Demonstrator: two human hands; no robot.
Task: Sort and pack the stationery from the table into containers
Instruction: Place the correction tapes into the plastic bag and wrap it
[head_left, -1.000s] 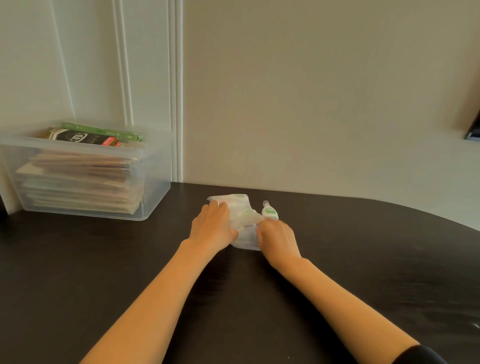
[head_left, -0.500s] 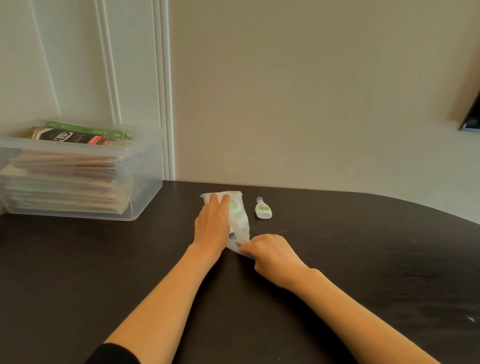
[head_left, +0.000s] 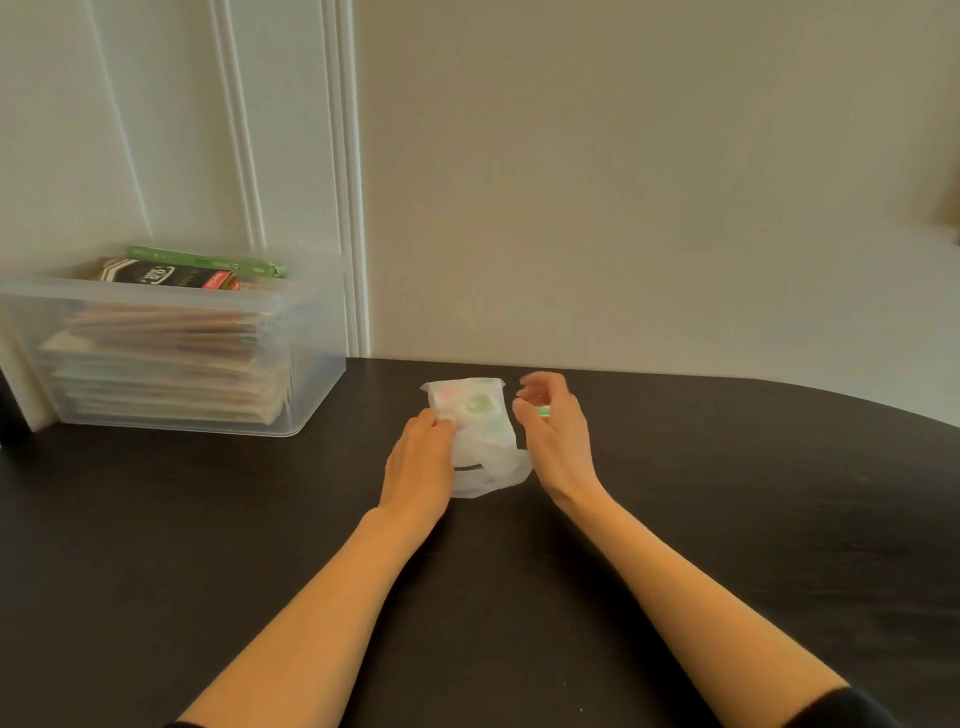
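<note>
A small translucent plastic bag (head_left: 480, 423) lies on the dark table (head_left: 208, 519) near the wall, with a pink and a green item showing through it. My left hand (head_left: 418, 462) grips the bag's left edge with curled fingers. My right hand (head_left: 553, 436) hovers just right of the bag, blurred, fingers arched and apart. Under it a small white-and-green correction tape (head_left: 543, 411) shows only as a green sliver. Whether the fingers touch it I cannot tell.
A clear plastic box (head_left: 306, 332) stands at the back left against the wall, stacked with flat paper packs and topped by a black and a green packet. The table's curved edge runs along the right.
My right hand has let go of the bag's near end and moved up and right over the correction tape. My left hand has slid down to the bag's left edge.
</note>
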